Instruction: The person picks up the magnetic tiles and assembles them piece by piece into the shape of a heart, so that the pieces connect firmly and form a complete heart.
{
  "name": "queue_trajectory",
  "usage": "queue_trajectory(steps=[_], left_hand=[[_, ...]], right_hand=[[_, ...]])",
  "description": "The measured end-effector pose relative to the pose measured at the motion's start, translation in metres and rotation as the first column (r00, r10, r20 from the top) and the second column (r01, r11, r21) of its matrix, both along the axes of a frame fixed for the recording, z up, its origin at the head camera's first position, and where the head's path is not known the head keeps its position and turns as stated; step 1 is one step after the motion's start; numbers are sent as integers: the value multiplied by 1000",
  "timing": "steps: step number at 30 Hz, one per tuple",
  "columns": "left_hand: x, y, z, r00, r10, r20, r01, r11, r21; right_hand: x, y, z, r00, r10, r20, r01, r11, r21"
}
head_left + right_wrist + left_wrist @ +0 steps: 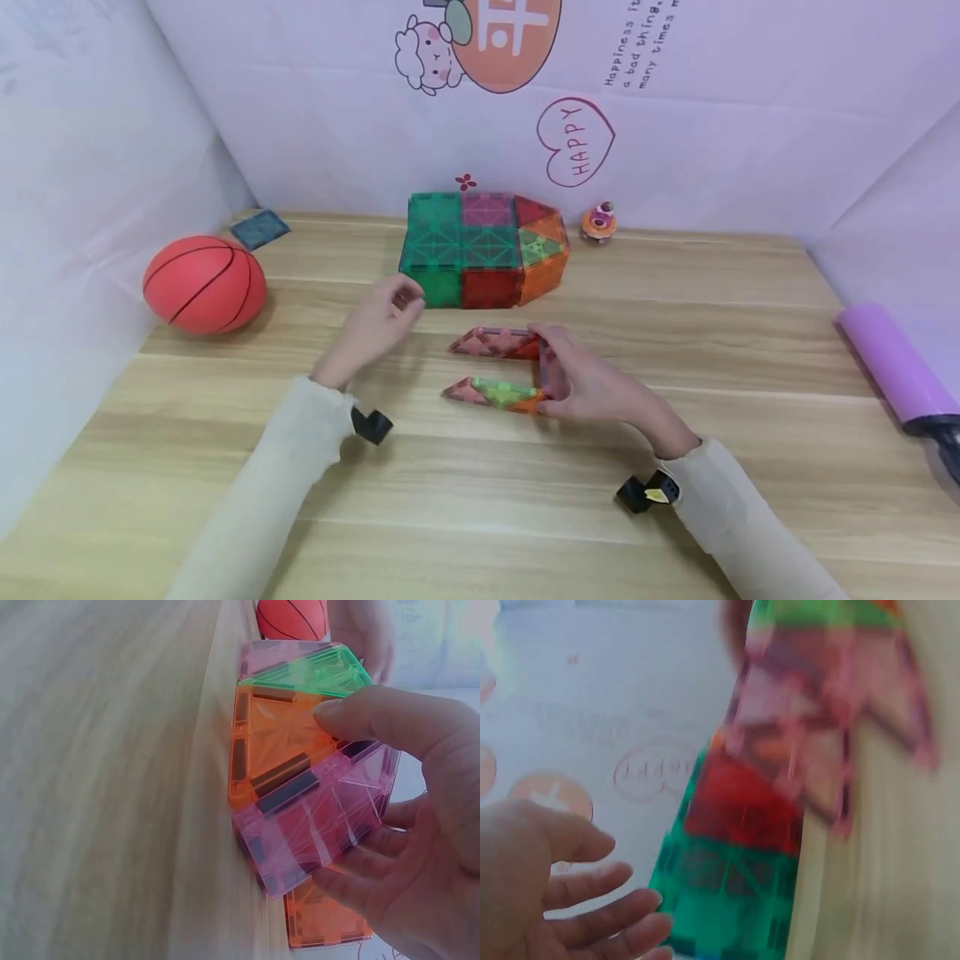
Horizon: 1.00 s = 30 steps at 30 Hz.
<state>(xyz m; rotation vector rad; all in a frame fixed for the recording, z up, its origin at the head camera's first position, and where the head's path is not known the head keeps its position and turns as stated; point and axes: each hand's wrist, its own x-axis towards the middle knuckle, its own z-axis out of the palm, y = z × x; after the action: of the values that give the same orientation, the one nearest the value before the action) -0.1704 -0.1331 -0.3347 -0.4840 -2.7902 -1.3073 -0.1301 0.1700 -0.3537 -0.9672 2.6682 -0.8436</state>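
Observation:
My right hand (553, 373) pinches an upright pink square tile (545, 365) at the right ends of two low strips of triangle tiles. The far strip (491, 342) is pink and red. The near strip (491, 392) is pink, green and orange. In the right wrist view my thumb (375, 712) lies on the pink tile (315, 817) and my fingers (360, 881) curl under it, beside an orange tile (266, 746). My left hand (401, 302) hovers with relaxed fingers by the front left corner of the big tile box (480, 250), holding nothing.
An orange basketball (204, 283) lies at the left wall, with a blue tile (258, 227) behind it. A small toy figure (598, 221) stands right of the box. A purple cylinder (885, 362) lies at the right edge. Paper walls close three sides.

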Motion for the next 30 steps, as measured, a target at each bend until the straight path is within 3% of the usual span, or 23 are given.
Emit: queue_trajectory(steps=[3, 7, 11, 14, 17, 19, 22, 25, 30], left_hand=[[-24, -17, -4, 989, 147, -5, -147, 989, 34], [-55, -37, -10, 944, 329, 18, -330, 942, 66], [-83, -57, -19, 902, 420, 95, -421, 907, -9], [-105, -71, -26, 877, 467, 115, -454, 882, -124], [-122, -84, -32, 845, 524, 107, -493, 841, -225], [-132, -91, -36, 825, 557, 99, -518, 814, -265], [-144, -98, -42, 800, 584, 137, -530, 795, -294], [-156, -104, -49, 792, 580, 191, -497, 795, -348], [-172, -114, -54, 795, 547, 264, -406, 802, -438]], right_hand=[[-2, 2, -1, 999, 34, 3, -34, 999, -7], [-5, 3, -1, 998, 55, 8, -55, 998, -21], [-6, 4, -1, 999, 35, 23, -35, 999, -18], [-5, 5, -1, 999, 22, 48, -21, 1000, -12], [-4, 5, -1, 998, 16, 68, -15, 1000, -16], [-4, 5, -2, 997, 12, 73, -11, 1000, -16], [-4, 4, -3, 998, 3, 65, -3, 1000, 3], [-4, 4, -3, 998, 4, 62, -5, 1000, 16], [-4, 3, -7, 998, 3, 59, -4, 1000, 4]])
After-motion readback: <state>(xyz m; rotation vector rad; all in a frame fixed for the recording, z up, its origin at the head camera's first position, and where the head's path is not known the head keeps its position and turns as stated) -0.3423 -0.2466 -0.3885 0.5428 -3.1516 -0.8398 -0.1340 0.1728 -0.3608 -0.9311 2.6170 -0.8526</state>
